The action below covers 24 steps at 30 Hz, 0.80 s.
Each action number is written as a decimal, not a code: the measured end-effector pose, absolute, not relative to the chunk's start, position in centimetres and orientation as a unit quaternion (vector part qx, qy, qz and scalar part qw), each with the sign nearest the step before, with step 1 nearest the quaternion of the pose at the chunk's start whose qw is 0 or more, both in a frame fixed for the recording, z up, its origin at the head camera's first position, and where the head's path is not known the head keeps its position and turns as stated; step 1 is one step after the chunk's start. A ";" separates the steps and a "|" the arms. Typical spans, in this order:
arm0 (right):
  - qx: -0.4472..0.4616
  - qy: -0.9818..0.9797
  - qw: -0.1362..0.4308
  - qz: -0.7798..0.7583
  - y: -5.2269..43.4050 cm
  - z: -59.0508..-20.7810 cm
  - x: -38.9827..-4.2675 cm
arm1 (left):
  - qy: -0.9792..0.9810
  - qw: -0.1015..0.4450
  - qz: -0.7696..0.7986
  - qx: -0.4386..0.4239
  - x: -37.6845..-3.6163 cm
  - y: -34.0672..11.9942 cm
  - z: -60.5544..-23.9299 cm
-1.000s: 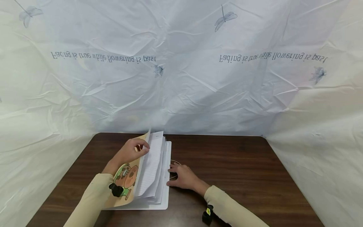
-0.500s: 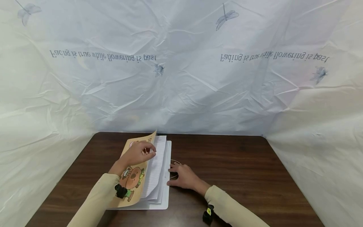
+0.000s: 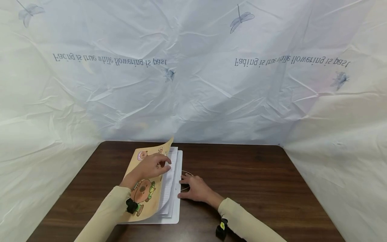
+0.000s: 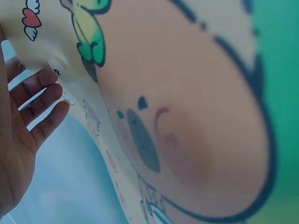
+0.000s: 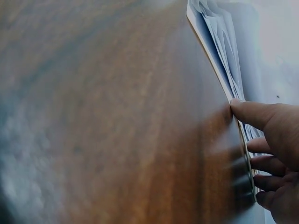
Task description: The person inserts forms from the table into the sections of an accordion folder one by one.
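Observation:
A notebook with a tan cartoon-animal cover point(image 3: 151, 201) lies on the table in the head view, its front cover standing partly raised over white lined pages point(image 3: 167, 188). My left hand point(image 3: 152, 166) is at the cover's free edge; in the left wrist view the loosely extended fingers point(image 4: 44, 100) touch its printed face. At the other side, my right hand point(image 3: 196, 189) rests its fingertips along the edge of the white back cover point(image 3: 176, 210). A thin pale band point(image 3: 189, 173) loops out beside those fingers. In the right wrist view the thumb point(image 5: 252, 112) touches that edge.
The dark wood table point(image 3: 248, 188) extends to the right of the notebook. A white printed sheet point(image 3: 193, 101) hangs behind and at both sides. Black wrist cameras, one on the left cuff point(image 3: 131, 205) and one on the right point(image 3: 221, 232), sit close to the tabletop.
My left hand has moved to the right, swinging the front cover over more of the pages. The right hand stays at the notebook's edge.

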State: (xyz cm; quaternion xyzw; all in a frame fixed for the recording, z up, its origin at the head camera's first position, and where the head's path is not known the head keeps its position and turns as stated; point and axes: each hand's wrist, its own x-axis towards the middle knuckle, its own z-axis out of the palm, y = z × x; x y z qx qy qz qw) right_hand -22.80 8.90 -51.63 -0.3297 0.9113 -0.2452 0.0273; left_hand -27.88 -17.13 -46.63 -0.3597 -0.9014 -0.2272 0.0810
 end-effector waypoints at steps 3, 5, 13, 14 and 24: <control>-0.333 0.910 0.025 -0.245 8.8 -51.6 -22.8 | -0.900 0.072 -0.228 -0.364 -27.8 -16.9 -46.9; -0.334 0.910 0.022 -0.243 8.8 -51.6 -22.8 | -0.901 0.066 -0.226 -0.365 -27.7 -16.7 -47.1; -0.331 0.910 0.028 -0.249 8.8 -51.6 -22.7 | -0.895 0.043 -0.252 -0.364 -27.5 -16.7 -47.5; -0.330 0.910 0.029 -0.250 8.8 -51.6 -22.6 | -0.895 0.043 -0.252 -0.365 -27.4 -16.7 -47.5; -0.325 0.911 0.039 -0.251 8.9 -51.4 -22.6 | -0.905 0.002 -0.251 -0.344 -27.3 -17.1 -48.1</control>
